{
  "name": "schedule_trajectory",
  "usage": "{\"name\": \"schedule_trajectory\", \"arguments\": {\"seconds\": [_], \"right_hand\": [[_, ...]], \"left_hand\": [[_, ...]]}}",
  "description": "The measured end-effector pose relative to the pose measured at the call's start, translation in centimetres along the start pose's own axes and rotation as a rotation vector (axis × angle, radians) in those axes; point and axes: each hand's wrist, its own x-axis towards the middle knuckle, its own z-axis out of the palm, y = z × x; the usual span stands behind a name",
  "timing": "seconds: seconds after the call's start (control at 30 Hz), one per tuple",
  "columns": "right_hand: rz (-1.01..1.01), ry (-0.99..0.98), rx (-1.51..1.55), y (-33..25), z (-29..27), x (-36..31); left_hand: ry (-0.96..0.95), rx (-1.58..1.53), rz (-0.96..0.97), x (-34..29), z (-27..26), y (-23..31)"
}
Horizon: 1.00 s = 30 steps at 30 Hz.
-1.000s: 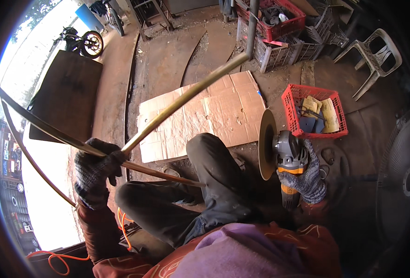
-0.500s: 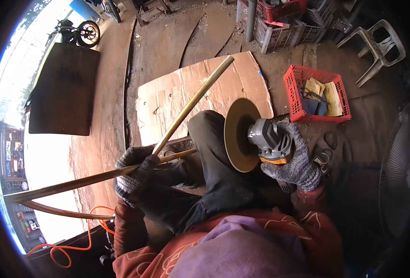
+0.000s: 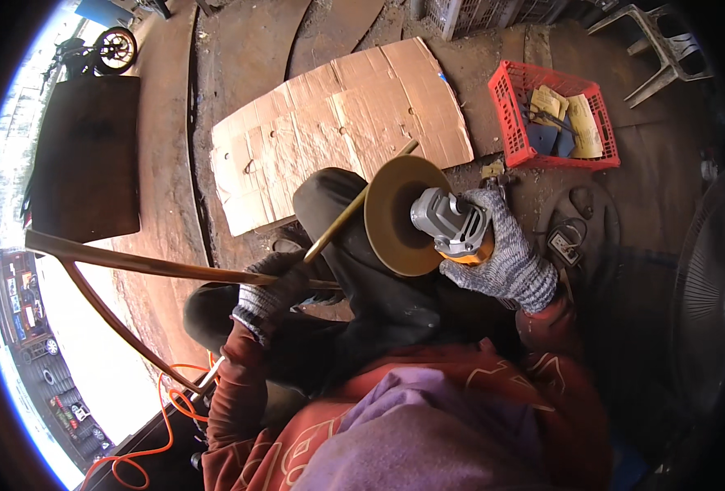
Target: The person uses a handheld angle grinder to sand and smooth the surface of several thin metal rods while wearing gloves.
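Note:
My left hand [image 3: 271,286], in a grey knit glove, is closed around a frame of brass-coloured metal bars [image 3: 149,263] near where two bars meet. One bar runs out to the left, and a curved one bends down from its end. Another slants up and away across my bent knee. In my right hand [image 3: 514,254], also gloved, is an angle grinder [image 3: 440,217] with an orange and grey body. Its large brown disc [image 3: 391,221] overlaps the slanting bar in the view. Whether disc and bar touch, I cannot tell.
A flattened cardboard sheet [image 3: 329,123] lies on the floor ahead. Right of it stands a red crate [image 3: 555,154] with papers and tools. A fan [image 3: 710,270] and a plastic chair [image 3: 665,49] are at the right. An orange cable [image 3: 166,434] coils at lower left.
The grinder has shifted left, so its disc now overlaps the slanting bar. My left hand and the frame have moved right, with the frame turned. The whole view has shifted too.

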Motion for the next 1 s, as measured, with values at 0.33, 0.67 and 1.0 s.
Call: {"name": "schedule_trajectory", "arguments": {"seconds": [0.33, 0.67, 1.0], "right_hand": [[0.150, -0.101, 0.079, 4.7, 1.9, -0.8], [0.106, -0.045, 0.041, 6.9, 3.4, -1.4], [0.082, 0.071, -0.047, 9.7, 2.8, -0.9]], "left_hand": [[-0.015, 0.003, 0.044, -0.8, 1.1, 0.4], [0.041, 0.088, 0.012, -2.3, 2.3, 0.0], [0.038, 0.053, 0.073, -2.1, 1.9, -1.8]]}}
